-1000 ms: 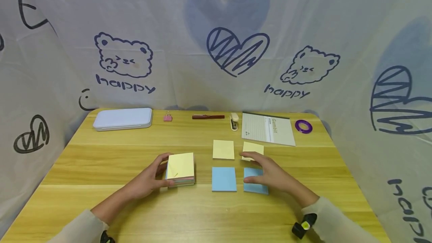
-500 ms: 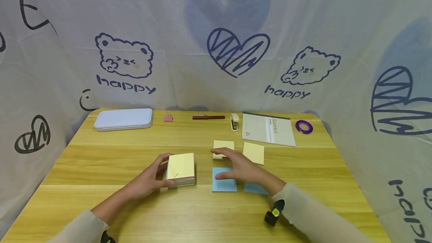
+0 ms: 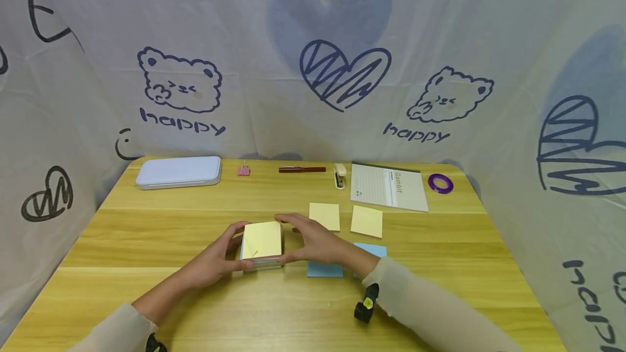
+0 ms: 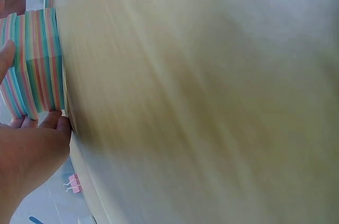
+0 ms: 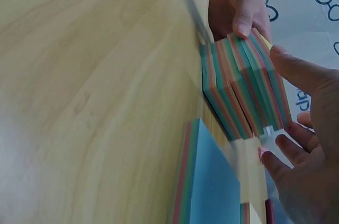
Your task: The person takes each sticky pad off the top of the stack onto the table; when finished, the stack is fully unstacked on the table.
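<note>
A thick stack of sticky note pads [image 3: 262, 240], yellow on top with striped multicoloured sides, sits left of the table's middle. My left hand [image 3: 215, 257] grips it from the left, thumb on the near side and fingers behind. From the right, my right hand [image 3: 318, 240] reaches round the same stack, thumb at its near right corner and index finger at the far edge. The right wrist view shows that thumb [image 5: 302, 70] at the upper pads and the other fingers at the back side. Under the right hand lies a blue pad [image 3: 325, 270], partly hidden.
Two yellow pads [image 3: 324, 217] and a second blue pad [image 3: 370, 249], partly covered by the right forearm, lie to the right. Along the back stand a white case [image 3: 179, 171], pink binder clip [image 3: 243, 170], dark red pen [image 3: 302, 169], stapler [image 3: 339, 176], notepad [image 3: 388, 186] and purple tape roll [image 3: 440, 183].
My right hand has moved left from above the right-hand pads, over the left-hand ones, to the stack. My left hand has kept its grip without moving.
</note>
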A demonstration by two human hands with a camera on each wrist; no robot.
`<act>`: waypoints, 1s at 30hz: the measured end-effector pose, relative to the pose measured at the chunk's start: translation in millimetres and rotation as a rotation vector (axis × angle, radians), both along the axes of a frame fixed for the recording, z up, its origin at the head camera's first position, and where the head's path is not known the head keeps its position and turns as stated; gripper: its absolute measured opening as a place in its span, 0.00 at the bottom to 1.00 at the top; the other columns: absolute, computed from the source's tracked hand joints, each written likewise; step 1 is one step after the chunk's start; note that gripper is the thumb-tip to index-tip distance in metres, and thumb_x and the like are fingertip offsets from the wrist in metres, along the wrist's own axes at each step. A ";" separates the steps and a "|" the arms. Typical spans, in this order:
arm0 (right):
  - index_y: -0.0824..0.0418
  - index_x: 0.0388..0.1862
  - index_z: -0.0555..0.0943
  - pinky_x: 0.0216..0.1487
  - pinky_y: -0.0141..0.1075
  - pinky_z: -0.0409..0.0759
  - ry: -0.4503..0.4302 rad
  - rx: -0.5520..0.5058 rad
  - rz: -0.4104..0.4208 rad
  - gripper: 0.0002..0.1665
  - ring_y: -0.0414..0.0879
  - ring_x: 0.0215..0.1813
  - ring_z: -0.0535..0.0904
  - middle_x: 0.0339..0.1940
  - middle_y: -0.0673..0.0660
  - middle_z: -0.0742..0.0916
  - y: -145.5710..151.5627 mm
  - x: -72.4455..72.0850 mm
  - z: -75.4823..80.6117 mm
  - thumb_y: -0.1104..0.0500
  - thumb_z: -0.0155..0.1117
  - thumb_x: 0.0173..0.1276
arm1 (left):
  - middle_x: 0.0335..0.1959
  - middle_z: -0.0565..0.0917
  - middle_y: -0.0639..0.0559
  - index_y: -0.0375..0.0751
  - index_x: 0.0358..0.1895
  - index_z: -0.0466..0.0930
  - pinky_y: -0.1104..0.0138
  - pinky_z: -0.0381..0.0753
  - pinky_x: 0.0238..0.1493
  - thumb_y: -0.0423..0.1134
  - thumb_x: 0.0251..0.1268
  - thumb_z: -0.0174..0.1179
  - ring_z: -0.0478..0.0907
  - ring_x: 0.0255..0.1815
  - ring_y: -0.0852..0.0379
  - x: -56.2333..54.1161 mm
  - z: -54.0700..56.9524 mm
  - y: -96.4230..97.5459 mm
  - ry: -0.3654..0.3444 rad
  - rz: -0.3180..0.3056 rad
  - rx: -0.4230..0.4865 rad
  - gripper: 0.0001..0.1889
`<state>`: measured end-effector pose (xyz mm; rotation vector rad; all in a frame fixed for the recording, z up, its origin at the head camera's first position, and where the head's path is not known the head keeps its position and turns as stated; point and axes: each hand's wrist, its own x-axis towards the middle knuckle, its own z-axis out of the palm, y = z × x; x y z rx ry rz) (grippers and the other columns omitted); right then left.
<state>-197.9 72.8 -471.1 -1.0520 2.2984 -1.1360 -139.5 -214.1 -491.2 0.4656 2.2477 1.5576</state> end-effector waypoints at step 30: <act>0.58 0.81 0.63 0.75 0.46 0.71 -0.066 -0.132 -0.027 0.50 0.48 0.80 0.64 0.79 0.52 0.69 5.8 1.3 7.3 0.54 0.78 0.65 | 0.82 0.54 0.36 0.41 0.79 0.50 0.39 0.60 0.75 0.40 0.68 0.71 0.55 0.80 0.31 1.1 1.9 1.6 0.012 0.027 -0.006 0.45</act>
